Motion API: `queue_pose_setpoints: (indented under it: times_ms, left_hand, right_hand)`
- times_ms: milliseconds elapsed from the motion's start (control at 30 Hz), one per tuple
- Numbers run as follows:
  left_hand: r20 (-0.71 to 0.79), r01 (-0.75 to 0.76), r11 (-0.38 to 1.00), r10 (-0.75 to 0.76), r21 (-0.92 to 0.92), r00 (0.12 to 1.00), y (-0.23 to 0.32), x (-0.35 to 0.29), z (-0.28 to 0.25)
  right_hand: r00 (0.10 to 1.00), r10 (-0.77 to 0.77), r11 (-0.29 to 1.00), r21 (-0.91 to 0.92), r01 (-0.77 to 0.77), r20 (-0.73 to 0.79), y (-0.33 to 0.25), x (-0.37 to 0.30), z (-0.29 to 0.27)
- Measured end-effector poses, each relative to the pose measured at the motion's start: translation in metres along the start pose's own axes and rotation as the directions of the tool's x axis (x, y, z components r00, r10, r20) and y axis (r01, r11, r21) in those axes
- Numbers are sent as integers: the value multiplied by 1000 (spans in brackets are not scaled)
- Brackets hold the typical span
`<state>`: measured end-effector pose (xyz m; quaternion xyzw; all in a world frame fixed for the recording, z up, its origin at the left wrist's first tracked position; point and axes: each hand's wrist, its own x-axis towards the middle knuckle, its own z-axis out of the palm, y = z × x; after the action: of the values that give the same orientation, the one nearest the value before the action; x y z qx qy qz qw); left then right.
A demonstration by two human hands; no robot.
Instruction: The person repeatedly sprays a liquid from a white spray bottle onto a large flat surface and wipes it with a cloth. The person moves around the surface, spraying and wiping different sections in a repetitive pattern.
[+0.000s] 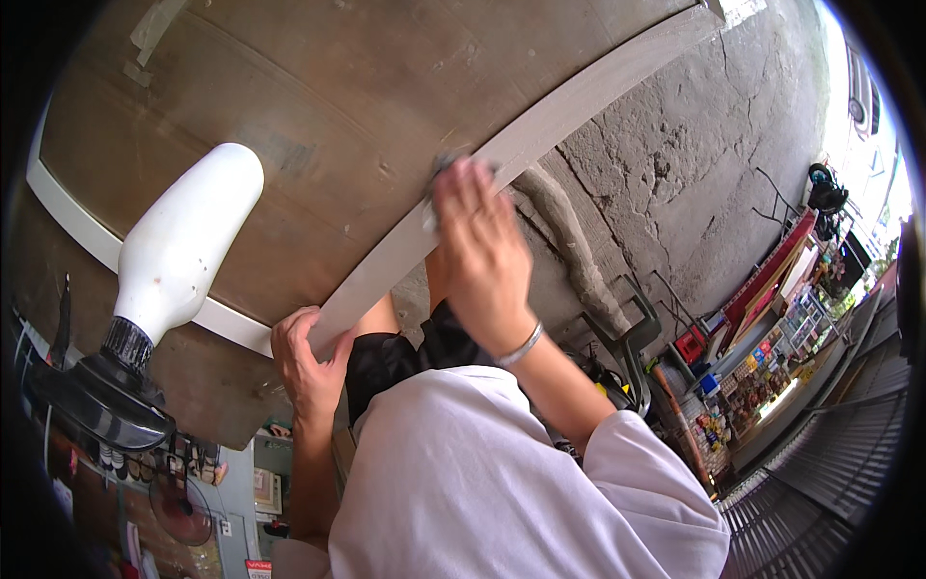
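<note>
The left hand gripped a corner of a pale frame. The right hand held a blurred grey pad on it, right of a white spray bottle.

Right grip blurred, gray item mostly hidden

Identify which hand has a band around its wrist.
The right hand: a silvery band circles its wrist, while the left hand has none.
</note>
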<state>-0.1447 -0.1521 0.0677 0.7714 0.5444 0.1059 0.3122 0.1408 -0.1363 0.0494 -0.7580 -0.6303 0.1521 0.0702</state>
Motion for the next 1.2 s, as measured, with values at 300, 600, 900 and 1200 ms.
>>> queue_pose_setpoints:
  times_ms: [300,600,900,1200]
  left_hand:
    - [-49,-66,998,66,1,997,-3,1,6]
    - [-85,-110,994,110,4,990,-5,-1,10]
    - [-65,-93,996,94,10,993,-3,2,6]
    - [-59,-95,995,95,-6,994,-5,2,7]
  right_hand:
    - [920,314,943,-39,-331,-235,50,67,-8]
    - [908,95,931,-287,-226,-409,86,71,-2]
    - [967,65,967,-222,-122,-245,11,10,17]
    - [997,70,997,35,-69,-21,-59,-31,14]
